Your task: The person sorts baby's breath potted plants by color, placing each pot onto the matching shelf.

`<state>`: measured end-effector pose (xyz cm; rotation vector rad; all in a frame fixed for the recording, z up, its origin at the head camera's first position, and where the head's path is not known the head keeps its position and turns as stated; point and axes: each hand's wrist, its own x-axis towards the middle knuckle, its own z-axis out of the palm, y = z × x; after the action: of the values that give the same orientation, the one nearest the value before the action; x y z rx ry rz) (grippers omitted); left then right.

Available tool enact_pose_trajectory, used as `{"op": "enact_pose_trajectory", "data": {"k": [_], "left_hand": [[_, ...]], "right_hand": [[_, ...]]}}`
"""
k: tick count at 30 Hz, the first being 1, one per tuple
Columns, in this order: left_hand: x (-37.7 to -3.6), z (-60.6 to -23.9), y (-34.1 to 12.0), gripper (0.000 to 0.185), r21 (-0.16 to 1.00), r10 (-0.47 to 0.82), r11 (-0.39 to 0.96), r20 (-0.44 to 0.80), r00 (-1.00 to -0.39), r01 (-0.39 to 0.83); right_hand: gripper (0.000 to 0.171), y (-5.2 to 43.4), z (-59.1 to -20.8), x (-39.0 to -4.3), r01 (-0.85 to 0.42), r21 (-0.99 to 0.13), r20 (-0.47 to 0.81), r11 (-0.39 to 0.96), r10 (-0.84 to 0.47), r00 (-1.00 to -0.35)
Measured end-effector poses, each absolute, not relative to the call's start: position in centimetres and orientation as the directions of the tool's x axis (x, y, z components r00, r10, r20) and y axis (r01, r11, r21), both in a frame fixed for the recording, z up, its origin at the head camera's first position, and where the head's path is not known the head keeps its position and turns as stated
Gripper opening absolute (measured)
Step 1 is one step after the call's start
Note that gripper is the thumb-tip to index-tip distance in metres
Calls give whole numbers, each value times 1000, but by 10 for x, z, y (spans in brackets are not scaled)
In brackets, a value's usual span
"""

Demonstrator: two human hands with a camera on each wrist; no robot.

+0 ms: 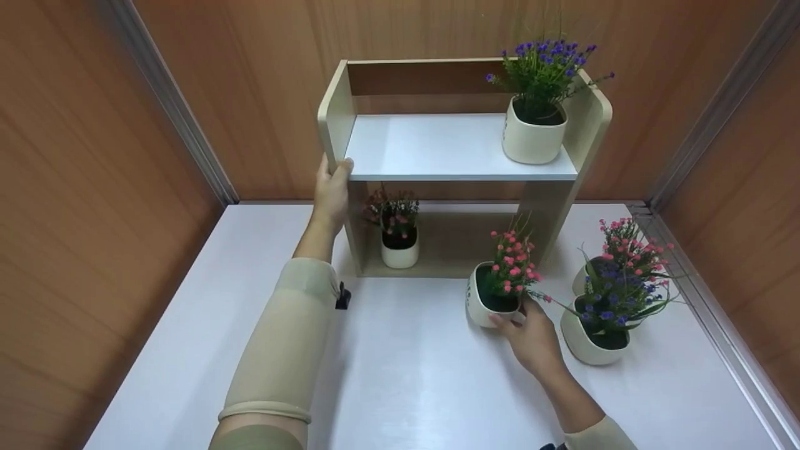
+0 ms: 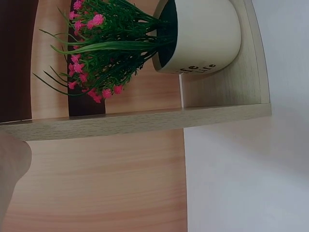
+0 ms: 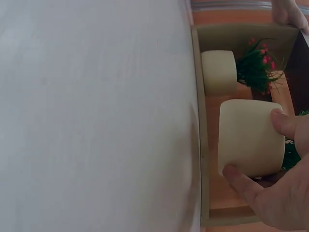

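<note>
A two-tier wooden shelf unit [image 1: 459, 147] stands at the back of the white table. My left hand [image 1: 335, 170] grips its left side panel, thumb on the front edge; the left wrist view shows that panel [image 2: 135, 123] from the side. My right hand [image 1: 514, 314] holds a white pot of pink flowers [image 1: 487, 294] on the table, just in front of the shelf's lower tier. In the right wrist view my thumb and a finger [image 3: 287, 123] curl round this pot [image 3: 248, 137].
A purple-flowered pot [image 1: 533, 134] stands on the upper shelf at the right. A small pink-flowered pot [image 1: 400, 249] sits in the lower tier [image 2: 198, 36]. Two more flower pots [image 1: 590, 340] stand close together at the table's right. Wooden walls enclose the table [image 1: 406, 375].
</note>
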<state>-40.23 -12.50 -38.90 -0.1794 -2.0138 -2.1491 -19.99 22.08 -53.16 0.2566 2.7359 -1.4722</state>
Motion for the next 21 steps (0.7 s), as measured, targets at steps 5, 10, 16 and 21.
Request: {"op": "enact_pose_trajectory", "data": {"k": [5, 10, 16, 21], "left_hand": [[-401, -389, -125, 76, 978, -57, -52, 200, -978, 203], [-400, -389, -126, 69, 973, -32, -36, 226, -974, 227], [-402, -391, -126, 65, 969, -44, -31, 243, -969, 244], [-403, -391, -125, 64, 969, -61, -44, 241, -969, 243]], "right_hand": [[84, 207, -539, -218, 109, -837, -52, 536, 120, -991], [86, 195, -542, -235, 73, -849, -23, 523, 102, -995], [85, 183, -541, -255, 52, -860, -10, 508, 86, -996], [77, 175, -542, -271, 40, -852, 5, 522, 85, -996]]}}
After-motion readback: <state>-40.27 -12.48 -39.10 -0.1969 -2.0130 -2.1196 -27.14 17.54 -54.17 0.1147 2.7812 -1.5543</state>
